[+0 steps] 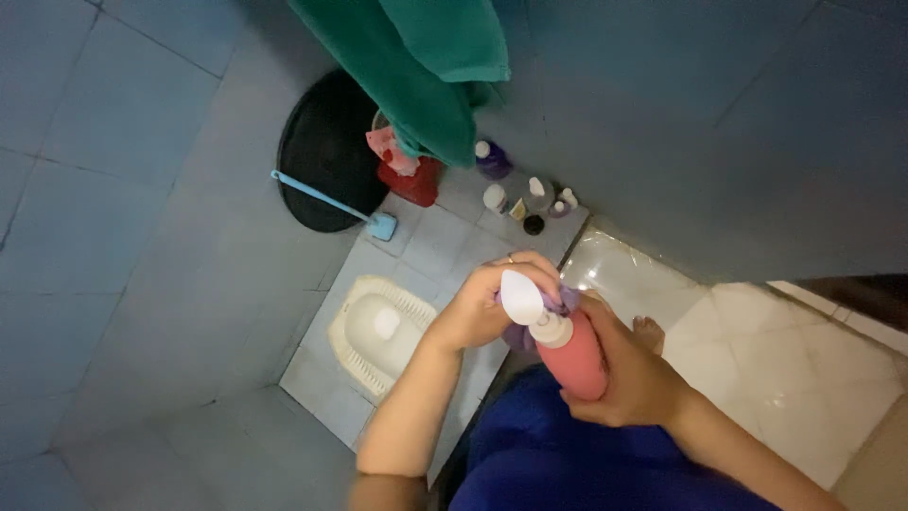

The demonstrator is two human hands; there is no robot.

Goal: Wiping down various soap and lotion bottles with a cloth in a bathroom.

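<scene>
- Head view: the right hand (632,378) has its fingers clamped round a pink bottle (574,356), held tilted above the squat toilet (380,331).
- The left hand (490,301) pinches the bottle's open white flip cap (521,297) and a purple cloth (558,305).
- Small bottles (525,192) stand beyond the toilet; green towel (426,71) hangs above.
</scene>
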